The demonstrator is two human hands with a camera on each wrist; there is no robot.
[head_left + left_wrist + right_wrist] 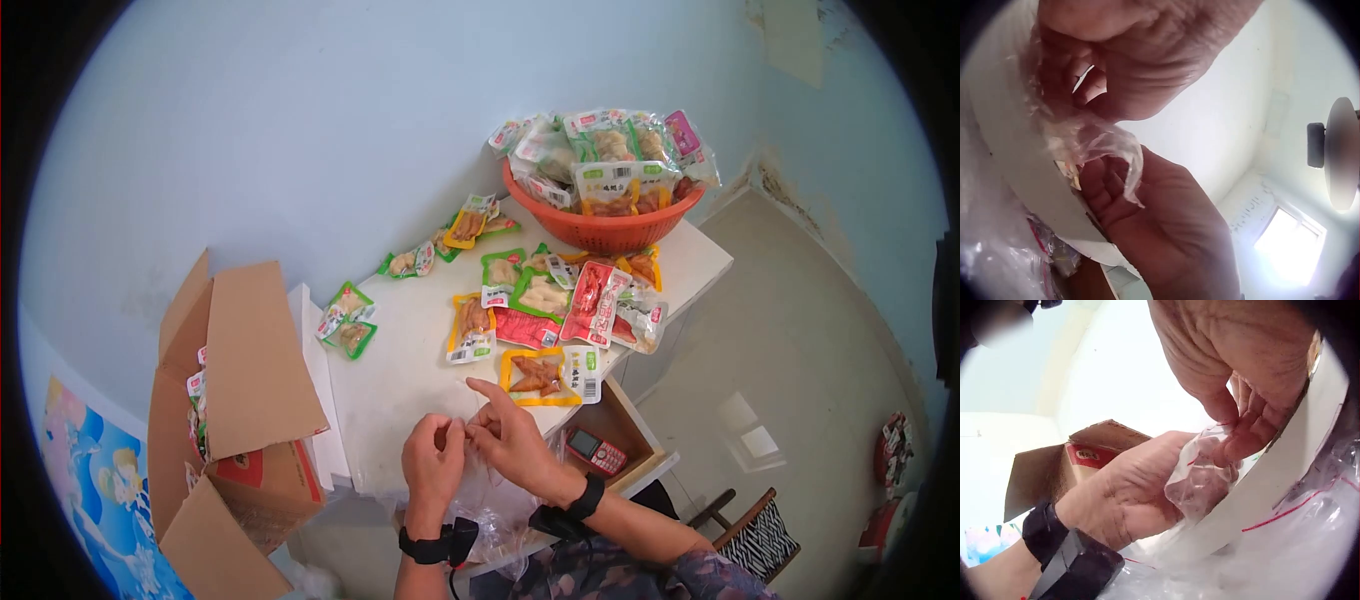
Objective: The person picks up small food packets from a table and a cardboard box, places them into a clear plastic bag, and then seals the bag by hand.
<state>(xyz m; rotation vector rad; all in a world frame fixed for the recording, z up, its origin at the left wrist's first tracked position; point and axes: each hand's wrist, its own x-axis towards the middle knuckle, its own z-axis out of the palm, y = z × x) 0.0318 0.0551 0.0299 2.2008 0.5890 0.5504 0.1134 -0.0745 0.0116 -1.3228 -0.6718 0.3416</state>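
A clear thin plastic bag (1192, 478) with a red line along its mouth is between my two hands above the table's front edge. My left hand (435, 465) pinches it between thumb and fingers. From the right, my right hand (515, 440) pinches the bag's edge close to the left fingertips, its index finger pointing out over the table. More clear plastic bags (490, 515) with red lines lie below the hands. Just beyond the right hand is a yellow-edged snack packet (535, 375).
Several packets (545, 295) lie on the white table (385, 395), with more along the wall. An orange basket (610, 232) heaped with packets stands at the back right. At left is an open cardboard box (265, 360). An open drawer (640, 440) holds a red phone (597, 452).
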